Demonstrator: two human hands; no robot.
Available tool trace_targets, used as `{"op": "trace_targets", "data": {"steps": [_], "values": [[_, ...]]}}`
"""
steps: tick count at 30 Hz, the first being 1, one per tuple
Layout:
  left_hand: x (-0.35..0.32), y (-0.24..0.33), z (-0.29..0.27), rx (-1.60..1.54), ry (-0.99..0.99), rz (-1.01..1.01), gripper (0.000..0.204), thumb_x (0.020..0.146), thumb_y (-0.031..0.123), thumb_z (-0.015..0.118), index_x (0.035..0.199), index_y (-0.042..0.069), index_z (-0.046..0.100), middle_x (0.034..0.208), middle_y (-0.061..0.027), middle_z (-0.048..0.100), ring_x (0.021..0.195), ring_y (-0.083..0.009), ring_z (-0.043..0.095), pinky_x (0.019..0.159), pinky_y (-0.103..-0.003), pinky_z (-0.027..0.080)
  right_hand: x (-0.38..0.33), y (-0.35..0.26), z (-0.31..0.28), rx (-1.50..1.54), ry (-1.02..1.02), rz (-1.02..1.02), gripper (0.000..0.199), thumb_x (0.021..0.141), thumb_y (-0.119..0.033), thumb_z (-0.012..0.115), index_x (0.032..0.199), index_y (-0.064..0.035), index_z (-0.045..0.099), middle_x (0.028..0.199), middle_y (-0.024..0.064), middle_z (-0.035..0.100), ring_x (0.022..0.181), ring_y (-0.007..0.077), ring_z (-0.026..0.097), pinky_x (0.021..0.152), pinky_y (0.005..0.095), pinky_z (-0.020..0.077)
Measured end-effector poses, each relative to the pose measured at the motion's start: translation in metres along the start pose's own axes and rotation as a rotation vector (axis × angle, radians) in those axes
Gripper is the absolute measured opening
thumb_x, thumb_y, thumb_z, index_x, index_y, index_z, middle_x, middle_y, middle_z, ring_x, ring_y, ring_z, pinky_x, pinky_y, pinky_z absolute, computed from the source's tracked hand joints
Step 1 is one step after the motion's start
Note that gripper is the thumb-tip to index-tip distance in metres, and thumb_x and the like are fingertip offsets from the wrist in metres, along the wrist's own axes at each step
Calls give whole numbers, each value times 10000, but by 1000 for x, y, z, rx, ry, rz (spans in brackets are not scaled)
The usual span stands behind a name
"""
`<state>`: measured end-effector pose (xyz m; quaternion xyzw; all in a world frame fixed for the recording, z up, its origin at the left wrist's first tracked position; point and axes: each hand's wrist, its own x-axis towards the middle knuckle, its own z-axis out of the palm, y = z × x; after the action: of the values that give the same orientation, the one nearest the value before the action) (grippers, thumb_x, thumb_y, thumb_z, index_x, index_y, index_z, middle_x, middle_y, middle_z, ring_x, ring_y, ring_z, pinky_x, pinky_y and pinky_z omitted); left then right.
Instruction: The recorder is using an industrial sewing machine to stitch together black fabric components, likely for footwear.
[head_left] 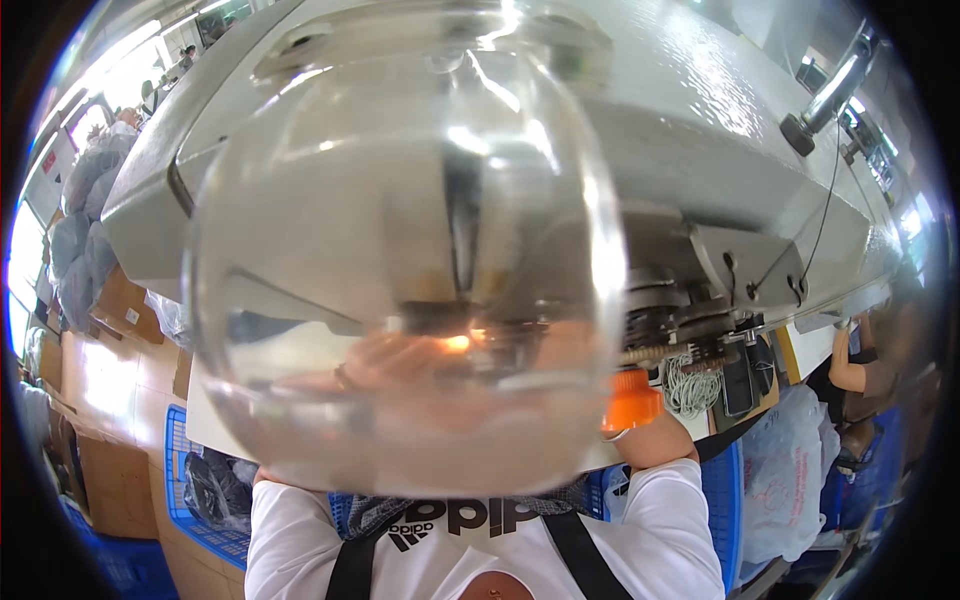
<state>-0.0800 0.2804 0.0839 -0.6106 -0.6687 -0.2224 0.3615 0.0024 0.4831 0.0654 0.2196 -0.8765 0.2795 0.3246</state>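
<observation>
A clear plastic shield fills the middle of the head view and blurs what lies behind it. Through it my left hand shows near the working point of a large grey machine, which looks like an industrial sewing machine. A small bright lamp glows beside that hand. My right hand is a faint patch on the other side of the working point. The fingers of both hands are smeared, and anything in them is hidden. Close to my right forearm is an orange plastic cap or container.
A tangle of pale cord and a black phone-like object lie on the right of the table. Blue baskets flank me. Stuffed plastic bags stand at right, cardboard boxes at left. Another person's arm shows far right.
</observation>
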Motion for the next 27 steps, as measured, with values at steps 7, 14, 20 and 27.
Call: {"op": "trace_targets", "data": {"steps": [7,14,20,27], "values": [[-14,-7,33,-288,195,-259,129,596,27,668,714,56,624,709,-33,560,591,-191,553,529,-300,433,8,-4,-2,-6,186,-133,262,710,-324,687,826,-96,630,771,90,608,602,299,553,510,390,398],[-25,-17,21,-70,-84,-232,219,757,241,729,877,64,683,744,-53,620,670,-244,603,650,-354,487,3,-33,13,242,254,138,257,759,-369,658,842,-125,654,758,65,616,571,264,555,488,374,388],[-12,-17,17,27,15,-142,159,578,66,681,705,103,594,701,-45,485,532,-176,471,443,-293,372,0,-9,15,88,263,22,218,775,-347,638,870,-153,673,778,57,629,595,250,569,510,373,387],[-10,-14,19,32,40,-105,161,537,20,624,675,80,568,741,-58,506,519,-165,474,413,-268,341,-3,11,10,-252,114,-145,257,803,-388,594,844,-141,653,777,62,588,634,271,533,553,386,358]]}}
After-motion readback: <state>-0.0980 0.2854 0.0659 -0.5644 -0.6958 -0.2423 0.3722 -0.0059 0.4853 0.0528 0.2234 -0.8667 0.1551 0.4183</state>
